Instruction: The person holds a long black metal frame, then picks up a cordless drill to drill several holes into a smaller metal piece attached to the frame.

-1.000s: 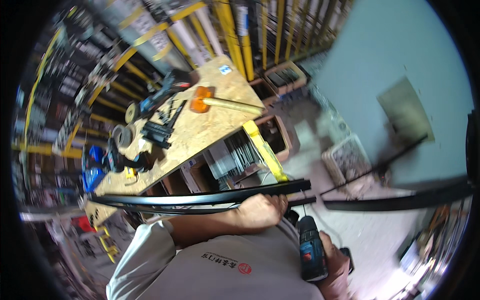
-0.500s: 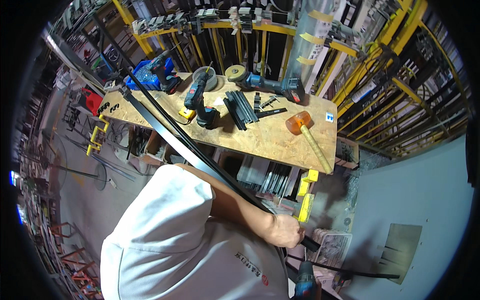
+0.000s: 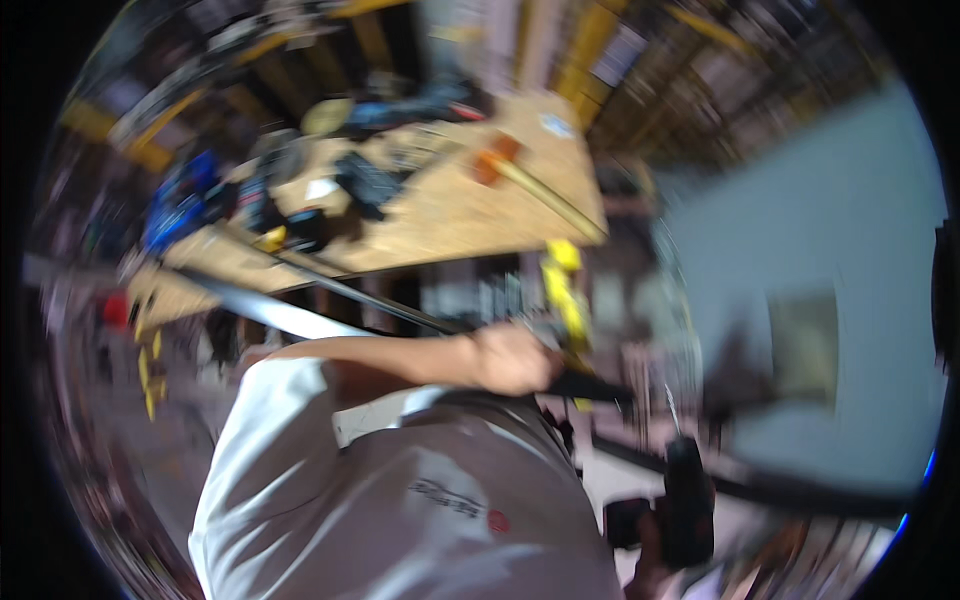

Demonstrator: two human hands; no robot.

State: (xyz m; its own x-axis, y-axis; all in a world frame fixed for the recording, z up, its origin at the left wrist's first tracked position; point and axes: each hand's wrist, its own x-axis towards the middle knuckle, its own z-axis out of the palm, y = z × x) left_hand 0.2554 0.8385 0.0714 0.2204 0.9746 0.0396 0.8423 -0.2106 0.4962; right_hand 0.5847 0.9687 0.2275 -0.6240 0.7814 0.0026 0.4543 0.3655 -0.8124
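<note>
My left arm reaches across my body, and my left hand (image 3: 515,360) is closed around a long black profile (image 3: 592,387). The bar's dark end sticks out to the right of the fist. Its far part, with a shiny pale face (image 3: 285,314), slants up left to the workbench. At the lower right my right hand (image 3: 650,550) grips a cordless drill (image 3: 688,505), whose long thin bit points upward. Motion blurs the picture, and most of the right hand's fingers are hidden behind the drill.
On the wooden workbench (image 3: 440,240) lie an orange-headed mallet (image 3: 545,190), dark strips (image 3: 367,184), power tools and a blue bin (image 3: 182,205). Yellow racks stand behind. A grey panel (image 3: 800,240) rises at the right. Another dark bar (image 3: 790,495) lies beyond the drill.
My view has swung, so the workbench sits further left. The drill has come up further into view, its bit now showing. My left hand still grips the profile, higher in the picture.
</note>
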